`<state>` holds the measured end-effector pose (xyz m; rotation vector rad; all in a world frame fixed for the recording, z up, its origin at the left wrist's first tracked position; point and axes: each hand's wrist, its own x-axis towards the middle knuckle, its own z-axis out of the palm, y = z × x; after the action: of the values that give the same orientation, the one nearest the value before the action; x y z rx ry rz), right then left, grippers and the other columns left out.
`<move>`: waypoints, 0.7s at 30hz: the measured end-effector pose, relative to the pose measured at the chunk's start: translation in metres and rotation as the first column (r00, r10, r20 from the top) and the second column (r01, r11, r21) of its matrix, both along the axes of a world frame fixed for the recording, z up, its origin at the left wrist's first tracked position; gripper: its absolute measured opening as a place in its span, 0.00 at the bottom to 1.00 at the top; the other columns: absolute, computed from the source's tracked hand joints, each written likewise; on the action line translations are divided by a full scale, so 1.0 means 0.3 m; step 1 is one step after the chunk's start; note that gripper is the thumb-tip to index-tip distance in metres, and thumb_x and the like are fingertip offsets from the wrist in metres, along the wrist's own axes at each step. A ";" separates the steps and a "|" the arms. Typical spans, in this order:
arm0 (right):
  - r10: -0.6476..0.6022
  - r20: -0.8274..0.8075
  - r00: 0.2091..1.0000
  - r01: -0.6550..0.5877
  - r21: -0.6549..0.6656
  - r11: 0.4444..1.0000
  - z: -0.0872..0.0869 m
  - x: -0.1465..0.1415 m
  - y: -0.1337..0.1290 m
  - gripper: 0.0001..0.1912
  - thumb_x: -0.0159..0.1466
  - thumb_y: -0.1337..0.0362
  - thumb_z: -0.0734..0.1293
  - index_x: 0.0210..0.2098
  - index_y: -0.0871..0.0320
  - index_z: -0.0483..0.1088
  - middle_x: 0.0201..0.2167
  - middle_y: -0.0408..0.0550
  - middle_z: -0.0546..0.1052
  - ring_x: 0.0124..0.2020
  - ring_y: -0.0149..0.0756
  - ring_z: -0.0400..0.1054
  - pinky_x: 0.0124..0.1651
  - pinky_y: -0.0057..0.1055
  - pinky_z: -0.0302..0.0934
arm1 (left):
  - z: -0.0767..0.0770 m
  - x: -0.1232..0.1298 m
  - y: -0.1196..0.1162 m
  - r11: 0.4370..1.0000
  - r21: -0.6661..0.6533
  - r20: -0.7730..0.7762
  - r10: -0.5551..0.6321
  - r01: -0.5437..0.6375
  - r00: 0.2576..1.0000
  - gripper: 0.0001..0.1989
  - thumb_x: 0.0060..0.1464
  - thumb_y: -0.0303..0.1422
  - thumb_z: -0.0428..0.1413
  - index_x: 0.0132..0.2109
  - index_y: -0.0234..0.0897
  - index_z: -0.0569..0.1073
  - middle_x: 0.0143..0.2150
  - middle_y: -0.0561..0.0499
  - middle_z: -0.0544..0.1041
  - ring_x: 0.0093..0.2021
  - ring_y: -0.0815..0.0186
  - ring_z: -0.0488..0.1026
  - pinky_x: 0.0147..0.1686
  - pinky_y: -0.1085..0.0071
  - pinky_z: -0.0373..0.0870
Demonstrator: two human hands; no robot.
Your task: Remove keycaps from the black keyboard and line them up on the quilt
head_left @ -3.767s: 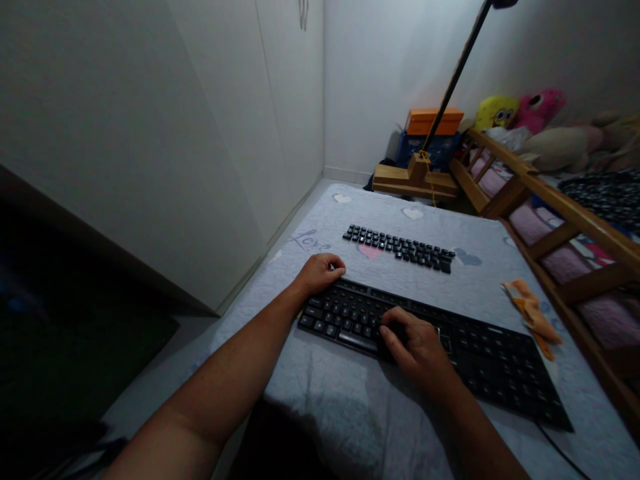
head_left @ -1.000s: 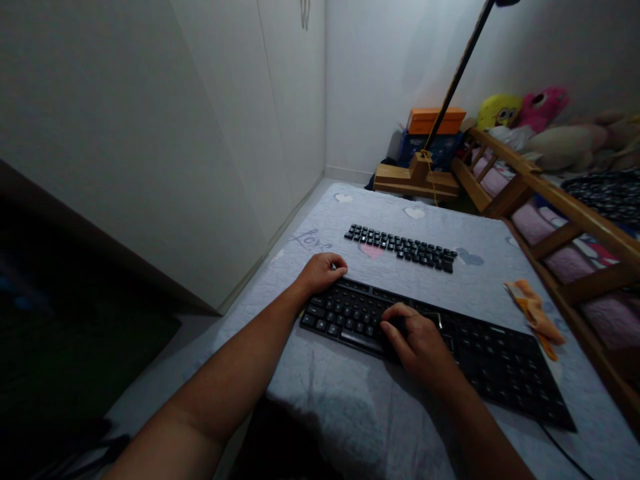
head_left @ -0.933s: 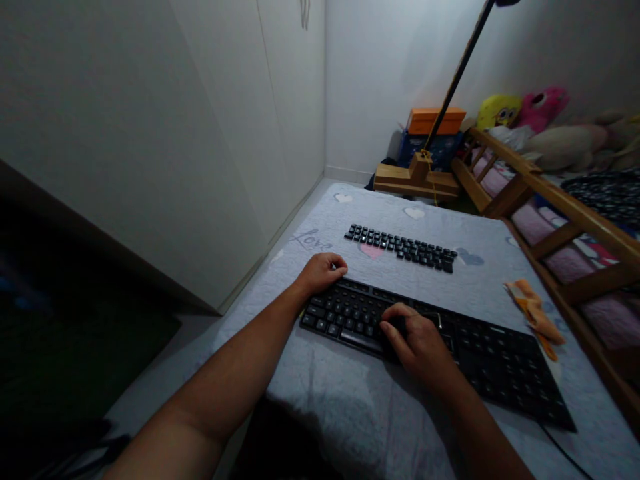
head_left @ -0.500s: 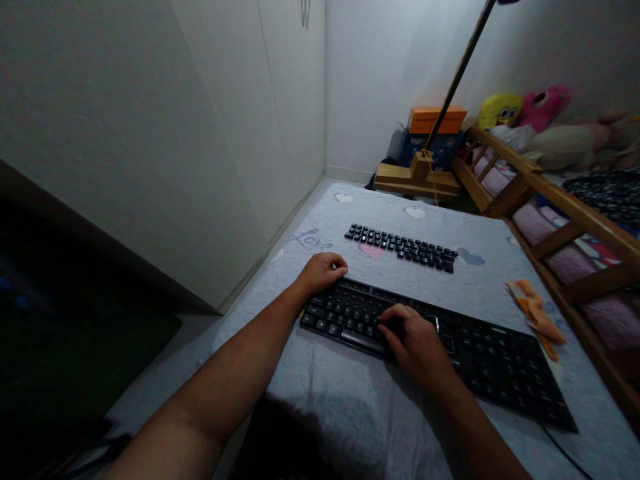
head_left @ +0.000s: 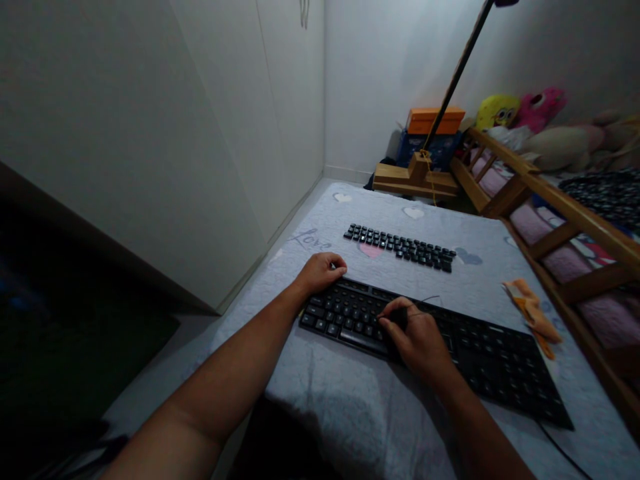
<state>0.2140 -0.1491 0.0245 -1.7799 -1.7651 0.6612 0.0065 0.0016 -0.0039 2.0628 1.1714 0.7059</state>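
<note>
A black keyboard (head_left: pixel 480 353) lies slanted across the bed cover, some keycaps off its left and middle part. My left hand (head_left: pixel 323 272) is closed on its upper left corner, thumb and forefinger curled together. Over the middle letter keys, my right hand (head_left: pixel 413 333) has thumb and forefinger pinched at a key; what lies between the fingertips is too small to see. Thin wires of a wire keycap puller (head_left: pixel 431 298) stick out from behind this hand, its body hidden in the palm. Beyond the keyboard, loose black keycaps (head_left: pixel 400 247) lie in rows.
An orange cloth (head_left: pixel 533 310) with a brush-like tool lies right of the keyboard. The keyboard's cable (head_left: pixel 563 450) runs off at lower right. A wooden rail (head_left: pixel 565 207) borders the right side, a pale wardrobe (head_left: pixel 225 133) the left. A wooden stand (head_left: pixel 417 177) is behind.
My right hand has tilted slightly at the same keys, and the wire ends behind it now point up and away. My left hand stays on the keyboard corner.
</note>
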 end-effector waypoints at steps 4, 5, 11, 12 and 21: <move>0.016 -0.003 1.000 -0.016 0.003 1.000 0.007 0.002 0.005 0.05 0.61 0.62 0.63 0.35 0.56 0.68 0.21 0.41 0.72 0.23 0.35 0.67 0.29 0.29 0.56 | 0.003 0.002 -0.001 1.000 0.002 -0.004 0.006 -0.006 1.000 0.08 0.50 0.31 0.56 0.34 0.33 0.79 0.30 0.52 0.78 0.31 0.68 0.71 0.35 0.74 0.67; 0.019 -0.007 1.000 -0.019 0.002 1.000 0.010 0.003 0.007 0.05 0.61 0.62 0.63 0.34 0.56 0.67 0.21 0.41 0.72 0.23 0.34 0.67 0.29 0.29 0.56 | 0.002 0.002 0.000 1.000 0.005 -0.005 0.006 -0.006 1.000 0.08 0.50 0.31 0.56 0.34 0.33 0.79 0.31 0.52 0.78 0.31 0.68 0.71 0.35 0.74 0.67; 0.006 -0.036 0.999 -0.007 -0.035 0.999 0.015 0.006 0.017 0.06 0.60 0.61 0.64 0.34 0.56 0.68 0.22 0.41 0.72 0.24 0.35 0.67 0.29 0.29 0.56 | -0.018 -0.001 0.008 1.000 0.024 0.015 -0.018 0.018 1.000 0.08 0.50 0.31 0.55 0.34 0.33 0.78 0.31 0.52 0.78 0.31 0.69 0.71 0.34 0.74 0.66; 0.005 -0.037 0.999 -0.006 -0.040 0.999 0.014 0.006 0.017 0.06 0.60 0.61 0.64 0.34 0.56 0.68 0.22 0.41 0.72 0.24 0.35 0.67 0.30 0.29 0.56 | -0.020 -0.001 0.008 0.999 0.027 0.015 -0.020 0.019 1.000 0.08 0.50 0.31 0.55 0.34 0.33 0.78 0.31 0.52 0.78 0.31 0.69 0.71 0.34 0.74 0.66; 0.005 -0.049 0.999 -0.007 -0.043 0.999 0.018 0.007 0.022 0.06 0.60 0.61 0.63 0.34 0.56 0.68 0.23 0.42 0.72 0.25 0.35 0.67 0.30 0.29 0.57 | -0.005 0.001 0.003 1.000 0.024 0.011 -0.009 0.009 1.000 0.08 0.50 0.30 0.56 0.33 0.33 0.78 0.30 0.52 0.78 0.30 0.69 0.70 0.34 0.74 0.66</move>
<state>0.2162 -0.1425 0.0299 -1.7720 -1.7368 0.7445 0.0067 0.0026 -0.0055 2.0798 1.1523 0.7291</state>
